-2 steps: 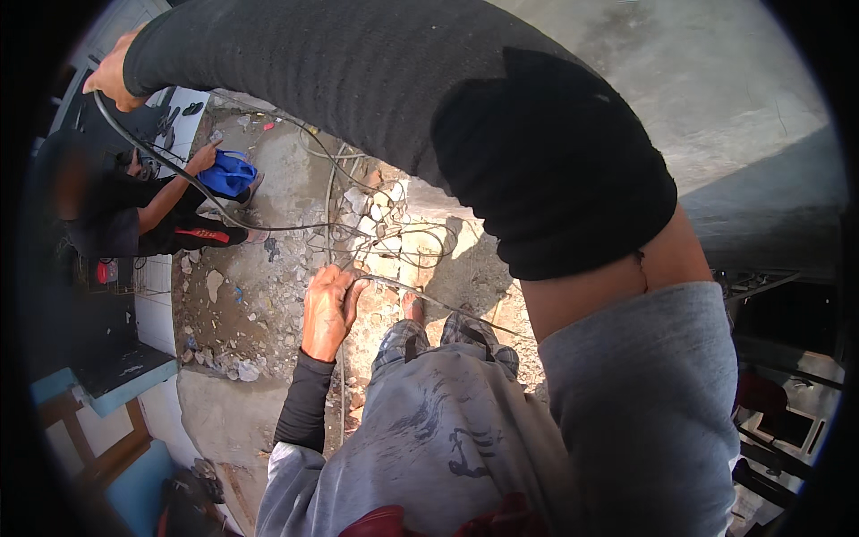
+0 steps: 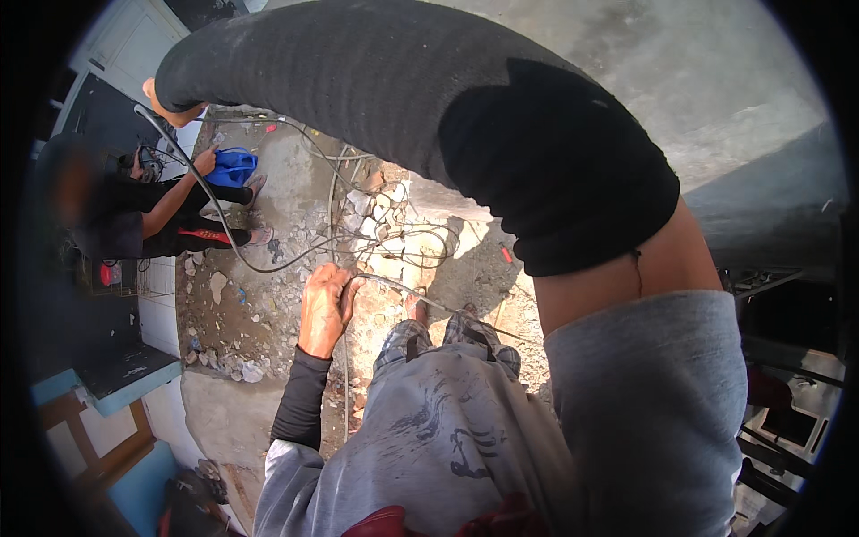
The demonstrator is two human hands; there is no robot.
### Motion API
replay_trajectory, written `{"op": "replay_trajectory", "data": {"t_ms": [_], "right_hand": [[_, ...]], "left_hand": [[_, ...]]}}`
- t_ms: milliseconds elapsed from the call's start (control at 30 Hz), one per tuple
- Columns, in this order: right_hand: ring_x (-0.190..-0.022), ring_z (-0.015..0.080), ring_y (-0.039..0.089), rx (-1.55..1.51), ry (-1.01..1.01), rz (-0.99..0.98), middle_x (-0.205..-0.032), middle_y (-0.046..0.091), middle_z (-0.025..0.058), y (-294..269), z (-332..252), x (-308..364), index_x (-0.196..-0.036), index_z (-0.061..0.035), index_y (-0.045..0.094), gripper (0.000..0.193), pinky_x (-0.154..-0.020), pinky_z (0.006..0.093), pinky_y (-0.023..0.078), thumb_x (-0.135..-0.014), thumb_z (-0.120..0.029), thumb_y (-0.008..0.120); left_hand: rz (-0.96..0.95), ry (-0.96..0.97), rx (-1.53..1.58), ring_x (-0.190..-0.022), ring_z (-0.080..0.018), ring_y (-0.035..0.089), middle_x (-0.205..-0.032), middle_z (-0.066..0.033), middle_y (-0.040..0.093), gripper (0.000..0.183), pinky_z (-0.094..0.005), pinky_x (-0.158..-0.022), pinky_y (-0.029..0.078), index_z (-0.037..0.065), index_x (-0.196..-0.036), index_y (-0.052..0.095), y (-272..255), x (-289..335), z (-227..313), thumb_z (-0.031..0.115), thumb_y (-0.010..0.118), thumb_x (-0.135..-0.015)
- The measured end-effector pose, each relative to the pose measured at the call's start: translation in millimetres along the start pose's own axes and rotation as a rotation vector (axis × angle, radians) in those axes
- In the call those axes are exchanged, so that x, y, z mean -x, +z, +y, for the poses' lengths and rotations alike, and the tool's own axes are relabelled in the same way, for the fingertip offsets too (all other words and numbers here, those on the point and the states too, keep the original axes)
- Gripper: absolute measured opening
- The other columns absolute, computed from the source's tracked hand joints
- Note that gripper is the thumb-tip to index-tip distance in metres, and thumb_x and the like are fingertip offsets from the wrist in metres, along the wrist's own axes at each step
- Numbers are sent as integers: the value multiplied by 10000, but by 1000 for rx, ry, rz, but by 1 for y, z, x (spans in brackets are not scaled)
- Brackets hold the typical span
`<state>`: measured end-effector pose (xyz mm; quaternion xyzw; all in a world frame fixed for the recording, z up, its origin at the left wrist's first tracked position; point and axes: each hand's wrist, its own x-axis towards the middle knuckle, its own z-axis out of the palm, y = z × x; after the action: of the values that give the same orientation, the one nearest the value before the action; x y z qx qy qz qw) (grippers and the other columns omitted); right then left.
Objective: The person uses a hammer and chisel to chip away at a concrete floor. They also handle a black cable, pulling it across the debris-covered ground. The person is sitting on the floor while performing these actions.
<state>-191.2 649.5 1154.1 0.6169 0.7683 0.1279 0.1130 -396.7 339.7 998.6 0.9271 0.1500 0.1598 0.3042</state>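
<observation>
Near the middle, my left hand (image 2: 324, 309) is closed around a grey cable, which runs from its fingers rightward past my legs. At the upper left, my right hand (image 2: 174, 106) pokes out of a long black sleeve (image 2: 358, 80), its fingers mostly hidden. Close by its fingers is the upper end of a thick grey cable (image 2: 210, 192); whether the hand grips it does not show. From there the cable sags in a curve toward my left hand. Thinner loose cable loops (image 2: 420, 246) lie tangled on the rubble beyond my left hand.
On the left a person in dark clothes (image 2: 161, 210) holds a blue bag (image 2: 234, 167). Broken stones (image 2: 367, 210) cover the ground ahead of my feet. A concrete wall or slab (image 2: 716, 89) fills the upper right. A blue-edged ledge (image 2: 134, 387) stands lower left.
My right hand has shifted rightward and slightly down. The thick cable's upper end moved the same way, and its curve hangs lower. My left hand stays nearly in place.
</observation>
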Motion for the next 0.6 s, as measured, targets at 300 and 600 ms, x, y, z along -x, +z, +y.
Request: {"op": "replay_trajectory", "data": {"t_ms": [300,600], "right_hand": [[-1045,341,669,-1123,714,100,-1148,679,220,135,-131,478,-1360,-35,545,551,-945,415,497,-939,-383,607],[-1262,326,456,-607,1611,106,-1295,512,133,163,-251,649,-1248,-126,601,426,-1029,578,335,-875,-305,702]], "left_hand": [[39,142,24,-722,-351,535,-769,-178,519,100,-404,-642,421,-9,-942,659,-42,-34,13,33,693,-858],[195,419,-111,-845,-265,577,-905,-157,583,290,-343,-811,464,-87,-1086,629,-117,-132,65,188,565,-1020]]}}
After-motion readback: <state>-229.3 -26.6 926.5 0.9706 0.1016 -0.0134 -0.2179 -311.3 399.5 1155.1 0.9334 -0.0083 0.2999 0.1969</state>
